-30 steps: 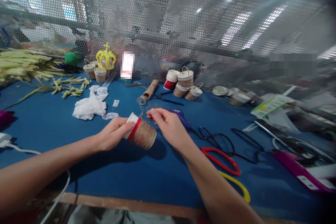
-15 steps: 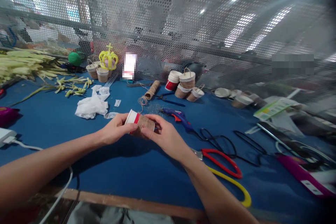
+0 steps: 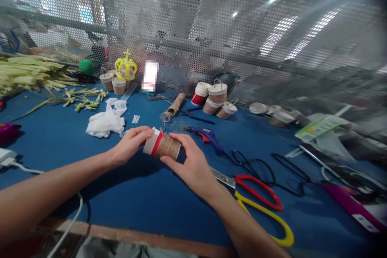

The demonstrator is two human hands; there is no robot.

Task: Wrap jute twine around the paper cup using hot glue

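A paper cup (image 3: pixel 167 145) lies sideways between my hands above the blue table, its rim to the left. Brown twine is wound around its lower part, and a red band and pale rim show bare. My left hand (image 3: pixel 130 144) grips the rim end, fingers along the top. My right hand (image 3: pixel 190 161) wraps the base end, thumb below and fingers above. From the cup a strand runs back toward a roll of twine (image 3: pixel 177 104). A blue glue gun (image 3: pixel 207 136) lies just beyond my right hand, and scissors (image 3: pixel 256 193) with red and yellow handles lie beside my right forearm.
Twine-wrapped cups (image 3: pixel 217 92) with handles stand at the back beside a red-and-white cup stack (image 3: pixel 200 94). Crumpled white plastic (image 3: pixel 105 121) lies to the left, near a yellow crown (image 3: pixel 126 67). Black cable (image 3: pixel 256 165) trails rightward. A perforated metal screen (image 3: pixel 181 16) bounds the back.
The cup has turned in my hands, showing more of its twine and red band. My left thumb has left the cup's near side, and my left fingers now rest along its top.
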